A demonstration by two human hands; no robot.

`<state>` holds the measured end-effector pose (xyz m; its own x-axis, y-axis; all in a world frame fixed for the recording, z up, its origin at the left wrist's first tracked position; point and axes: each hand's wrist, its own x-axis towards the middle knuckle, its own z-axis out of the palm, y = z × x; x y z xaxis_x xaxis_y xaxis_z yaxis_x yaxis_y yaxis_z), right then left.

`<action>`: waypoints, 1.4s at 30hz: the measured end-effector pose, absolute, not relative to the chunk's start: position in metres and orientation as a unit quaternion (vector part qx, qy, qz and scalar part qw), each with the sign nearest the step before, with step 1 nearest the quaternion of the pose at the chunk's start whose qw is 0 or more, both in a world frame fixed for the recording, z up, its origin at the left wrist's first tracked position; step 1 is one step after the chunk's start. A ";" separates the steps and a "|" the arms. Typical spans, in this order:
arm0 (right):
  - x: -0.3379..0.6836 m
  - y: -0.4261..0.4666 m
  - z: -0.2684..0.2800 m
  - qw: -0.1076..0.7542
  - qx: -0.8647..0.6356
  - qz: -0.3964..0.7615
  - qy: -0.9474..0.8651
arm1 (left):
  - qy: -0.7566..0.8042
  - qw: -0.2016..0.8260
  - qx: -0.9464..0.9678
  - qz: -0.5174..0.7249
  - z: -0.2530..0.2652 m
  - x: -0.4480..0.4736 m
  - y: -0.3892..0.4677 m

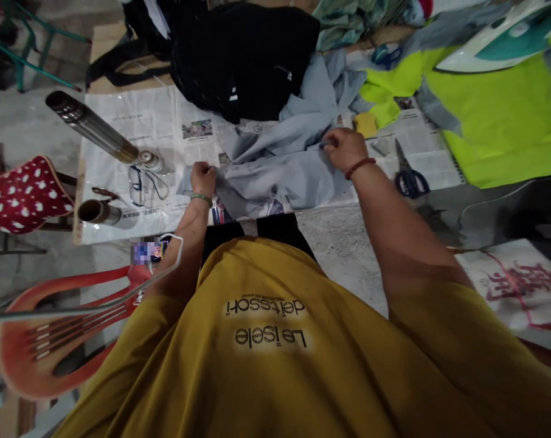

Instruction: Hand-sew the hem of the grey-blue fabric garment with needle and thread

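A piece of grey cloth [284,179] lies rumpled over the newspaper on the table in front of me. My left hand [203,180], with a green bangle at the wrist, is closed on the cloth's left end. At the upper right of the cloth, my right hand [346,149] pinches its edge; a red bead bracelet is round that wrist. The thumb and fingers of both hands are pressed together. Just right of my right hand are a yellow block [365,125] and dark-handled scissors [408,176].
A black bag [243,58] sits at the back. On the left stand a steel flask [93,128], glasses [143,185] and an open cup [100,212]. An iron [503,38] rests on lime-green cloth [494,115] at right. A red chair [65,328] is beside me.
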<state>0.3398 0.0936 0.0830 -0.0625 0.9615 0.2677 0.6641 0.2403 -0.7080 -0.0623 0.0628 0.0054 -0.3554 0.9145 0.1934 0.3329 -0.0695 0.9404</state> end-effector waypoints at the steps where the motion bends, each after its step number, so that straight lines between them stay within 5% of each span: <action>1: 0.337 0.090 0.074 0.377 -0.574 0.172 -0.706 | 0.660 0.220 0.496 0.520 -0.002 -0.063 0.057; 7: 0.313 0.003 0.042 0.359 -0.544 0.039 -0.758 | 0.653 0.100 0.599 0.452 -0.002 -0.069 -0.040; 13: 0.294 -0.055 -0.006 0.281 -0.627 0.068 -0.724 | 0.500 0.144 0.813 0.262 0.005 -0.054 -0.097; 18: 0.301 -0.029 -0.008 0.338 -0.670 0.167 -0.640 | 0.489 0.127 0.853 0.131 0.008 -0.026 -0.069; 24: 0.314 0.022 0.046 0.443 -0.679 0.293 -0.506 | 0.494 0.133 0.839 0.184 -0.001 -0.012 -0.054; 33: 0.326 0.057 0.082 0.453 -0.652 0.272 -0.543 | 0.536 0.171 0.738 0.373 0.028 -0.044 -0.044; 36: 0.336 0.040 0.078 0.414 -0.620 0.276 -0.607 | 0.491 0.184 0.768 0.368 0.039 -0.050 -0.046; 42: 0.365 -0.016 0.051 0.189 -0.539 0.265 -0.777 | 0.361 0.283 0.843 0.281 0.036 -0.055 -0.073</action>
